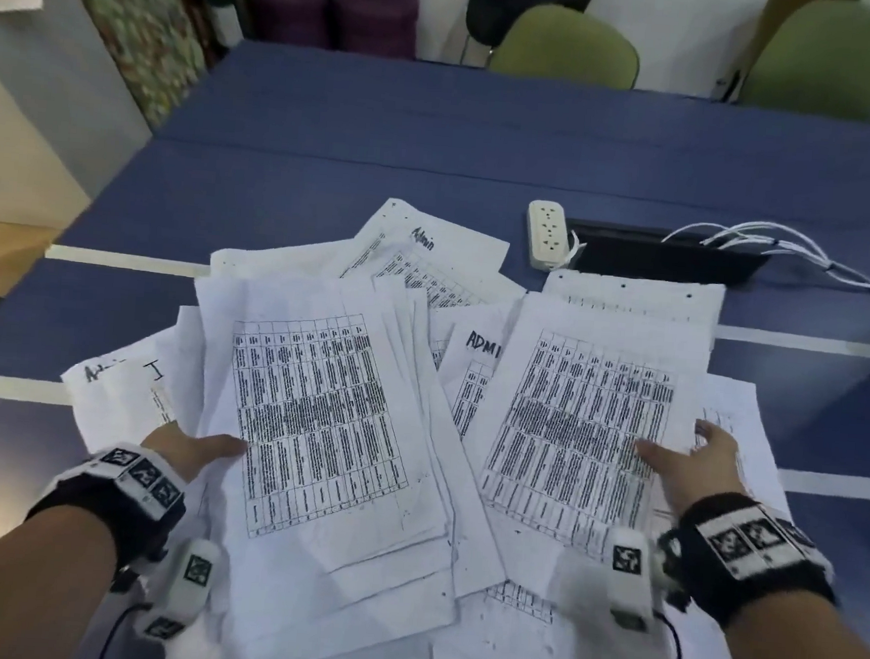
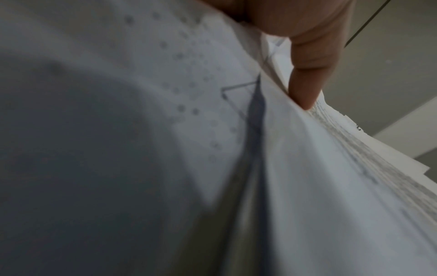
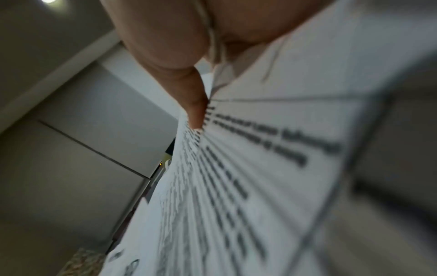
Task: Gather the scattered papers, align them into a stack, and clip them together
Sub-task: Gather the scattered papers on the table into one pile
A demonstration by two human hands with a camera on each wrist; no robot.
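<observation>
Many white papers printed with tables lie fanned out on the blue table (image 1: 384,145). My left hand (image 1: 198,449) grips the left bundle of papers (image 1: 314,413) at its left edge, thumb on top and fingers hidden beneath. In the left wrist view the thumb (image 2: 307,84) presses on the bundle's sheets (image 2: 331,186). My right hand (image 1: 697,453) holds the right sheet (image 1: 581,422) at its right edge, thumb lying on the print. In the right wrist view the thumb (image 3: 189,93) pinches this sheet (image 3: 260,186). More sheets, some marked "Admin" (image 1: 424,238), lie behind and under both.
A white power strip (image 1: 547,234) lies just beyond the papers beside a black cable slot (image 1: 669,258), with white cables (image 1: 788,251) running off to the right. Green chairs (image 1: 566,45) and a person's legs (image 1: 337,3) stand at the far edge. The table's near edge is under the papers.
</observation>
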